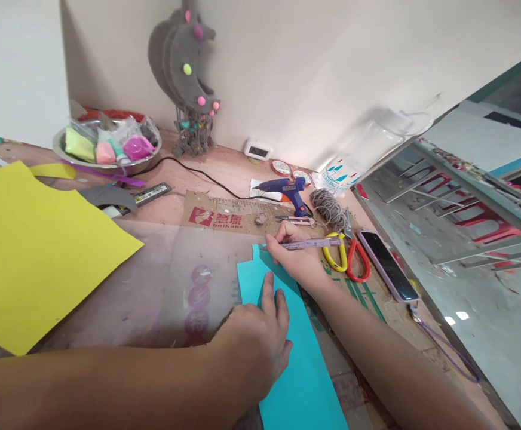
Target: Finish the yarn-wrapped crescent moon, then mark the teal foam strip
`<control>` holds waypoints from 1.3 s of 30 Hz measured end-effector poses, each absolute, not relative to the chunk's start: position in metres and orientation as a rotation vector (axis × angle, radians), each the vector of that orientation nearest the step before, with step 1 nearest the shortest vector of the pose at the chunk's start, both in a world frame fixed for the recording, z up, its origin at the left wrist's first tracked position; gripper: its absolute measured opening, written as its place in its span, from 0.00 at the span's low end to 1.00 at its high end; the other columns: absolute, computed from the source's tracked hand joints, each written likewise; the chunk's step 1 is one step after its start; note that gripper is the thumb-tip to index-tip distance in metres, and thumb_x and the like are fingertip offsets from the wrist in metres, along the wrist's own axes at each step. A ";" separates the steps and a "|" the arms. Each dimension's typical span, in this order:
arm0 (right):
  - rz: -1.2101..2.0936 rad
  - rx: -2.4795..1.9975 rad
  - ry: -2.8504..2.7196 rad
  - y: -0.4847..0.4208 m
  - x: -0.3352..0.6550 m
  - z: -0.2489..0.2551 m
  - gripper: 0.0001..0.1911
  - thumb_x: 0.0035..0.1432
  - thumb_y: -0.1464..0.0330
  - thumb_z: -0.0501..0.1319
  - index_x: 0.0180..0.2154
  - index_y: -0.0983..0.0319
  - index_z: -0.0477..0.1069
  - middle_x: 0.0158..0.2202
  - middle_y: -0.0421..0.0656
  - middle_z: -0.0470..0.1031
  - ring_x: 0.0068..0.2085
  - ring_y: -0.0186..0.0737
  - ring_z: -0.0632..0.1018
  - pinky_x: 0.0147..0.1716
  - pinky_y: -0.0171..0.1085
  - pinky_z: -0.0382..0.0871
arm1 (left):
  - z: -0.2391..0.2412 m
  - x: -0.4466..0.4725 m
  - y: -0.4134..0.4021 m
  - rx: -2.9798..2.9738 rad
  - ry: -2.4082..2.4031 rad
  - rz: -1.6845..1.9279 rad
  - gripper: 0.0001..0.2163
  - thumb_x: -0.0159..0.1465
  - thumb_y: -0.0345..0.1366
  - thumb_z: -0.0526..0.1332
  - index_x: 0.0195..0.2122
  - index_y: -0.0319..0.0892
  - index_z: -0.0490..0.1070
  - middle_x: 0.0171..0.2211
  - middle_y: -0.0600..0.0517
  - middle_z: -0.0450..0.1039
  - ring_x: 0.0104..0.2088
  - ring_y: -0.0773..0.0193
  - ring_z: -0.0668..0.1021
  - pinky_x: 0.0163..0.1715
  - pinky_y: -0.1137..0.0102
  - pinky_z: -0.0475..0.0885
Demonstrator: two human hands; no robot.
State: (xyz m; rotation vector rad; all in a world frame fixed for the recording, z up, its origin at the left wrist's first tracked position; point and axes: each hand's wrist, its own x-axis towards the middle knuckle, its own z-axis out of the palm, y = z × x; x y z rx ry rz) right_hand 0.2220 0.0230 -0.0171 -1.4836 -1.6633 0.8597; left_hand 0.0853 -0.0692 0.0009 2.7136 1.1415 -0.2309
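A strip of turquoise paper (305,376) lies on the work surface, its far end cut into a narrow tab. My left hand (256,337) rests on the paper with its index and middle fingers stretched out, holding nothing. Beyond it, my right hand (297,254) is closed around a light purple pen (316,243), whose tip is at the narrow tab. To the left lies a large yellow sheet (49,257) with a cut edge. Scissors (348,257) with one yellow and one red handle lie just right of my right hand.
A blue glue gun (287,190) with a black cord sits behind my hands, near grey yarn (327,208). A phone (388,266) lies at the right edge. A metal bowl (103,164) of coloured packets and a hanging grey moon decoration (182,68) are farther back.
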 end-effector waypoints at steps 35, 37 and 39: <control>0.578 -1.547 -1.788 0.026 0.221 -0.015 0.13 0.55 0.67 0.56 0.22 0.60 0.55 0.18 0.34 0.56 0.21 0.30 0.59 0.21 0.32 0.52 | 0.006 0.085 -0.067 2.657 1.141 -0.264 0.30 0.66 0.47 0.48 0.64 0.33 0.53 0.63 0.29 0.39 0.27 0.53 0.80 0.20 0.64 0.71; 0.578 -1.542 -1.791 0.025 0.221 -0.015 0.13 0.54 0.67 0.56 0.22 0.60 0.55 0.18 0.34 0.56 0.21 0.30 0.59 0.22 0.32 0.52 | 0.006 0.085 -0.067 2.659 1.145 -0.255 0.30 0.66 0.47 0.48 0.64 0.33 0.53 0.63 0.29 0.40 0.27 0.53 0.80 0.20 0.63 0.71; 0.582 -1.541 -1.791 0.025 0.221 -0.014 0.13 0.54 0.68 0.56 0.21 0.60 0.54 0.18 0.33 0.56 0.21 0.30 0.59 0.21 0.32 0.52 | 0.007 0.085 -0.067 2.662 1.140 -0.256 0.30 0.66 0.47 0.49 0.64 0.33 0.53 0.63 0.29 0.40 0.27 0.52 0.80 0.20 0.63 0.71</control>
